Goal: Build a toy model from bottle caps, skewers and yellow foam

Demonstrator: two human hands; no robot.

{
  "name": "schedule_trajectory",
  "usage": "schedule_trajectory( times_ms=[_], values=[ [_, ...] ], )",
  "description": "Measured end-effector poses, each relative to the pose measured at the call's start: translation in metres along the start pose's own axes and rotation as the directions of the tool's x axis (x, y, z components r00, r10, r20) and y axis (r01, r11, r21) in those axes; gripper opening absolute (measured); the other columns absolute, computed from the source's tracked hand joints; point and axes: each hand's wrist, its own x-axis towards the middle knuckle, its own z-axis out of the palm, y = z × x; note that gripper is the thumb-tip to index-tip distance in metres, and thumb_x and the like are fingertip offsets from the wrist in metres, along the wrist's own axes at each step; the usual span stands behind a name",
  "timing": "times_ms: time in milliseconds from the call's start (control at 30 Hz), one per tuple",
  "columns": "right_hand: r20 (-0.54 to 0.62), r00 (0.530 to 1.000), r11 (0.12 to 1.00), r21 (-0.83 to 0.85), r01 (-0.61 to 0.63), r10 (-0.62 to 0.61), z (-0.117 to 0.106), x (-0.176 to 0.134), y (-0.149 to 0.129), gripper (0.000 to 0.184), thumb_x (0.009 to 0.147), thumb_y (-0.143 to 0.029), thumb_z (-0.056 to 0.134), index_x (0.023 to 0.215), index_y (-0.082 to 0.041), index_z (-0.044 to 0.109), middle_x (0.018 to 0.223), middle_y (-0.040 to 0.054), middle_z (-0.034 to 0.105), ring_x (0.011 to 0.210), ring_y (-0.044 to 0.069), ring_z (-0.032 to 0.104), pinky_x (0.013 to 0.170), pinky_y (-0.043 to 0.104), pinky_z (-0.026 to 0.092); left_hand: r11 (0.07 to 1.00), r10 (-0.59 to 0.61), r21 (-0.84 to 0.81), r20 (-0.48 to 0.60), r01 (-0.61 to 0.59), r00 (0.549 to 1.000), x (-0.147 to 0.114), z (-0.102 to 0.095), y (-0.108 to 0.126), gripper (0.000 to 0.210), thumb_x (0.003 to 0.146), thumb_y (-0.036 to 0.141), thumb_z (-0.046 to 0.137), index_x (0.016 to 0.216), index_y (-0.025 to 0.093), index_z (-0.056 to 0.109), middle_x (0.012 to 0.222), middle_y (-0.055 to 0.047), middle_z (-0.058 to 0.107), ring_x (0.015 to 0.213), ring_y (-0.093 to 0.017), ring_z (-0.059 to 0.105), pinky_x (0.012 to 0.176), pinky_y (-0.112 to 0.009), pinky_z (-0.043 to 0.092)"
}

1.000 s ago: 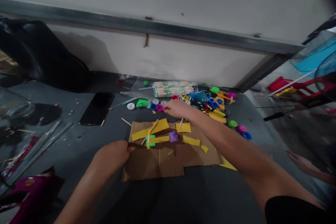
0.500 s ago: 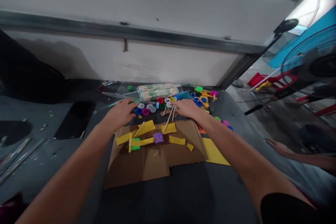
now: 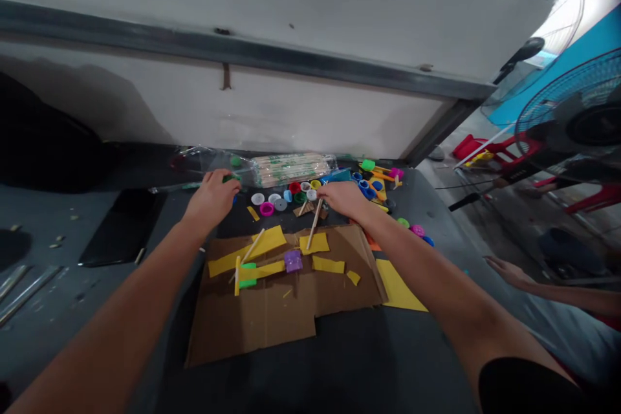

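My left hand (image 3: 212, 197) is at the far left of the bottle caps, fingers curled, with a blue bottle cap (image 3: 235, 199) showing under the fingertips. A bit of green also shows at its fingers, too small to name. My right hand (image 3: 343, 198) pinches wooden sticks (image 3: 315, 225) that slant down toward the cardboard (image 3: 272, 314); how many is hard to tell. On the cardboard lie yellow strips (image 3: 328, 264), a purple cap (image 3: 293, 261) and a green cap (image 3: 248, 276) joined to a yellow strip and stick. Between my hands sit white caps (image 3: 258, 198) and a magenta cap (image 3: 266, 209).
Behind the caps lies a plastic-wrapped pack of sticks (image 3: 291, 169) against the white wall (image 3: 272, 116). A black phone (image 3: 121, 226) lies at left. Yellow sheet (image 3: 400, 288) sticks out beneath my right forearm. Another person's hand (image 3: 509, 272) and a fan (image 3: 577, 123) are at right.
My left hand has moved left, and the blue cap has gone from its place beside the magenta one. My right hand stays almost still; the sticks in it now lie closer together.
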Motion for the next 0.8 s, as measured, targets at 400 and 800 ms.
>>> schedule_trajectory(
  times_ms=[400,800],
  values=[
    [0.027,0.999,0.985,0.172,0.031,-0.037,0.001,0.021,-0.026,0.027,0.089,-0.041,0.053,0.11,-0.032,0.066,0.107,-0.0006,0.072,0.099,0.021,0.065,0.073,0.026,0.044,1.0,0.024,-0.02,0.032,-0.023,0.999,-0.024,-0.029,0.033,0.032,0.091,0.025,0.041,0.104,0.018,0.07,0.118,-0.014,0.058,0.114,-0.028,0.052,0.101,-0.043,0.041],
    [0.005,0.989,0.968,0.207,-0.145,0.147,-0.008,-0.045,0.004,0.039,0.092,-0.037,0.048,0.13,-0.032,0.054,0.101,0.0013,0.073,0.09,0.021,0.067,0.072,0.027,0.044,0.971,-0.221,-0.052,0.191,0.234,0.956,-0.069,-0.043,0.031,0.034,0.09,0.031,0.038,0.105,0.016,0.065,0.108,-0.012,0.061,0.099,-0.025,0.059,0.09,-0.036,0.045]
  ],
)
